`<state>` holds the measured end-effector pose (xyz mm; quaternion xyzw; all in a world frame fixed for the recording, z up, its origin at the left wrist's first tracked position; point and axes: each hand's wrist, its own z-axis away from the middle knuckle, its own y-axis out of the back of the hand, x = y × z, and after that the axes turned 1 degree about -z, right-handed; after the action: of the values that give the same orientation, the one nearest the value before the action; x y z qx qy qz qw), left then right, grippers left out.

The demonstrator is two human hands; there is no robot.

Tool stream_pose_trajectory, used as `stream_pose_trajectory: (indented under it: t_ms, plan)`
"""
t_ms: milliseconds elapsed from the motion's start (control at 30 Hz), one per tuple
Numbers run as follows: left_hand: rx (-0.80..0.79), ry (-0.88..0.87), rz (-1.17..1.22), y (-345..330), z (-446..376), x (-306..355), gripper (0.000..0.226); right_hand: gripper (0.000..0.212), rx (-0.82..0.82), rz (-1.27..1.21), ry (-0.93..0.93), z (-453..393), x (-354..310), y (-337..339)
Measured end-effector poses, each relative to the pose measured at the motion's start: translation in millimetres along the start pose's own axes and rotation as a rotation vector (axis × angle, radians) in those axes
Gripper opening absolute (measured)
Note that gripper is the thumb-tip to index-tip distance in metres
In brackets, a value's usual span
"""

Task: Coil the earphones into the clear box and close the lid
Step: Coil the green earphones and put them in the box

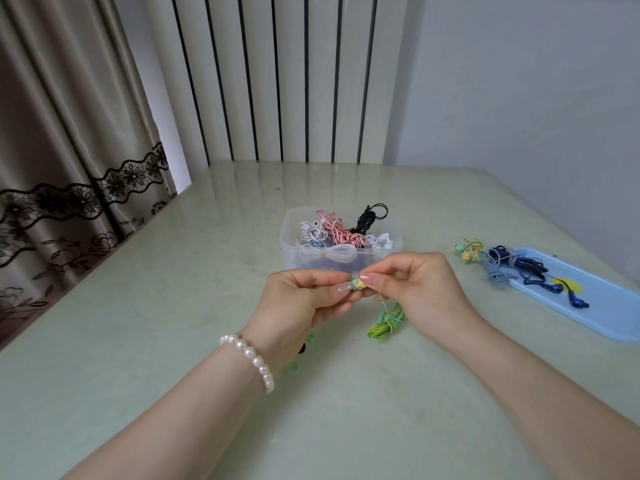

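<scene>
Your two hands meet above a pale green table, just in front of the clear box. Your left hand, with a pearl bracelet on its wrist, curls its fingers and pinches a small yellow-and-green earbud with thumb and fingertips. Your right hand pinches the same earbud from the other side, so both thumbs nearly touch. A thin green cord runs down from the earbud to a knotted green-and-yellow cable bundle, which lies on the table just below your right hand. The box stands open behind your hands, holding tangled white, red-striped and black earphones. To your right lies a light blue lid carrying dark blue earphones, with another yellow-green pair at its far end.
</scene>
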<state>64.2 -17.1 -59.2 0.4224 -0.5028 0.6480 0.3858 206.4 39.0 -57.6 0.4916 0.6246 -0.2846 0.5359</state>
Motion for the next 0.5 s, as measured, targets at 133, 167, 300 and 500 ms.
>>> stream_pose_trajectory:
  t_ms: [133, 167, 300, 500]
  plan:
    - [-0.005, 0.018, 0.005, -0.2, 0.2, 0.1, 0.024, 0.020, 0.013, -0.011, -0.037, 0.2, 0.8, -2.0]
    - [-0.005, 0.020, 0.008, -0.4, 0.0, 0.1, 0.022, 0.020, 0.018, -0.015, -0.040, 0.1, 0.5, -2.4]
    - [-0.017, 0.030, 0.016, -2.2, 0.4, 0.8, 0.015, 0.021, 0.041, -0.021, -0.041, -0.3, 0.4, -3.3]
    - [-0.011, 0.079, 0.115, -3.6, 0.1, 0.1, 0.013, 0.026, 0.105, -0.011, -0.013, 2.1, 2.6, -9.3]
